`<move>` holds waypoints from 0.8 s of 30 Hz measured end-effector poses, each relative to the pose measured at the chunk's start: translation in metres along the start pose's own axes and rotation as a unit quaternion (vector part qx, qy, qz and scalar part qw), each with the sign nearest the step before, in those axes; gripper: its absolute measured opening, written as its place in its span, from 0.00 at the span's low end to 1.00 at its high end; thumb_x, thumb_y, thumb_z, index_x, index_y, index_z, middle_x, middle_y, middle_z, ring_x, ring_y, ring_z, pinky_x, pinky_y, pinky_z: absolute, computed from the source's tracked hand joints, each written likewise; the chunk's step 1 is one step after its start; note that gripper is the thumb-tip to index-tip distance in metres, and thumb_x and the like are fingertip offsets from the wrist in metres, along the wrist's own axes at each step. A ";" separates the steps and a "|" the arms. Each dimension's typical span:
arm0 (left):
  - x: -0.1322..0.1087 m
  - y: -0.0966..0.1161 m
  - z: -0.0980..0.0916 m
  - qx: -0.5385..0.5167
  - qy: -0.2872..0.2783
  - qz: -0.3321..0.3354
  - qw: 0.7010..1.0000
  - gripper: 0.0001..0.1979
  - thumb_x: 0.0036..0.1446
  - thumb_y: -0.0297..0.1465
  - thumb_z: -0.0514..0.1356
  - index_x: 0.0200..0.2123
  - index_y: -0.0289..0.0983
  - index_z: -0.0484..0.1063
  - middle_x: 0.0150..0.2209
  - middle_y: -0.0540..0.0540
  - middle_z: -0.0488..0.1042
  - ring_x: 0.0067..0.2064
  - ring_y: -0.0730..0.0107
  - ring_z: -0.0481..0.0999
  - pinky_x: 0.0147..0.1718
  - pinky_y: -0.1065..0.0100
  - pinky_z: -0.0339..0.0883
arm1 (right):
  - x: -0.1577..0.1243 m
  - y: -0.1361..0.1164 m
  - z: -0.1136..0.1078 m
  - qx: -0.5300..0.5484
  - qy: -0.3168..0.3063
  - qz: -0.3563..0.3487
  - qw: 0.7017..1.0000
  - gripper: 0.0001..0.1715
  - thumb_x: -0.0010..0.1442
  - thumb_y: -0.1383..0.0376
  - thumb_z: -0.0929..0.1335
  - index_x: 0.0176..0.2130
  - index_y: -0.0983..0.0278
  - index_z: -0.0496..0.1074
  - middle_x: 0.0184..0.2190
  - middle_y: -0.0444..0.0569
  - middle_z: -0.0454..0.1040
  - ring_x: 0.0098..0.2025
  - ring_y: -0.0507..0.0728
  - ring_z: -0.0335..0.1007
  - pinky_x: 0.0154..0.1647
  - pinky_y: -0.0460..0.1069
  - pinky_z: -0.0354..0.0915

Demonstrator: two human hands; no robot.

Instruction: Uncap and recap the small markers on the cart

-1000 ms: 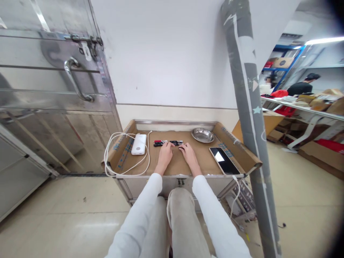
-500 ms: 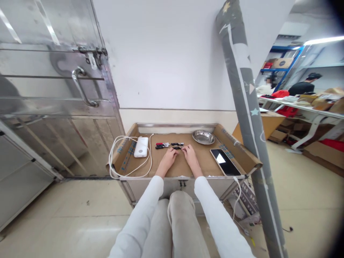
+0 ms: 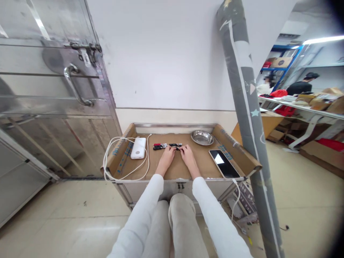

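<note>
On the cardboard-lined tray top (image 3: 157, 168), my left hand (image 3: 167, 157) and my right hand (image 3: 187, 156) sit close together with bent fingers. Between their fingertips lies a black marker pen (image 3: 177, 148), pinched at each end and partly covered by the fingers. Just behind it is another black marker pen (image 3: 176, 144). To the left, beside my left fingertips, a red-capped pen (image 3: 158, 144) and a black pen (image 3: 158, 147) lie side by side. The pens are small in the picture, so their finer details cannot be made out.
A white power bank (image 3: 138, 148) with a looped white cable (image 3: 106, 159) lies at the left. An oval metal dish (image 3: 202, 137) stands back right, with a phone (image 3: 224, 163) in front. A grey patterned roll (image 3: 243, 82) leans at the right. Two people sit in the background.
The black pen between my hands has shifted slightly back, nearer the other black pen, with both hands following. The view has also shifted a little.
</note>
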State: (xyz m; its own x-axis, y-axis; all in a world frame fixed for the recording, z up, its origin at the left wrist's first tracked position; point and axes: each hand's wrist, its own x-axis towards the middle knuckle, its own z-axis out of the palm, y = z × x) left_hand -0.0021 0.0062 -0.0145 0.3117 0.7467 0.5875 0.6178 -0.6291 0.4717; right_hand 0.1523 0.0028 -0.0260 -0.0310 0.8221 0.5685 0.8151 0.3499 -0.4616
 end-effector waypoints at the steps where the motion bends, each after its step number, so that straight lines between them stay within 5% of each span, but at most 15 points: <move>1: -0.001 0.000 0.000 0.002 0.005 0.000 1.000 0.12 0.60 0.23 0.49 0.42 0.36 0.69 0.41 0.43 0.66 0.43 0.66 0.72 0.48 0.60 0.68 | 0.000 0.000 0.000 0.001 0.001 0.001 1.000 0.15 0.61 0.70 0.58 0.39 0.64 0.71 0.37 0.53 0.67 0.40 0.57 0.65 0.46 0.51 0.63; 14: 0.008 0.007 -0.006 -0.011 -0.030 -0.025 0.999 0.05 0.61 0.24 0.52 0.37 0.38 0.65 0.38 0.46 0.69 0.41 0.66 0.72 0.45 0.63 0.67 | 0.001 -0.009 -0.009 -0.069 0.012 0.021 0.997 0.15 0.60 0.73 0.57 0.36 0.65 0.71 0.36 0.53 0.70 0.39 0.58 0.65 0.45 0.51 0.59; 24: 0.008 0.009 -0.010 0.171 -0.031 -0.079 0.982 0.03 0.61 0.26 0.53 0.35 0.36 0.65 0.38 0.43 0.70 0.42 0.63 0.71 0.44 0.61 0.63 | 0.002 -0.006 -0.008 -0.052 -0.022 0.020 0.998 0.16 0.59 0.74 0.58 0.37 0.64 0.73 0.36 0.50 0.73 0.40 0.57 0.64 0.45 0.49 0.56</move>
State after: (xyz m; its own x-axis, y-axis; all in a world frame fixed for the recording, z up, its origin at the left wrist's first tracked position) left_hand -0.0011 0.0039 0.0012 0.2296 0.8471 0.4794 0.8649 -0.4034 0.2985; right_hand 0.1523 -0.0009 -0.0165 -0.0206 0.8539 0.5200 0.8716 0.2701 -0.4091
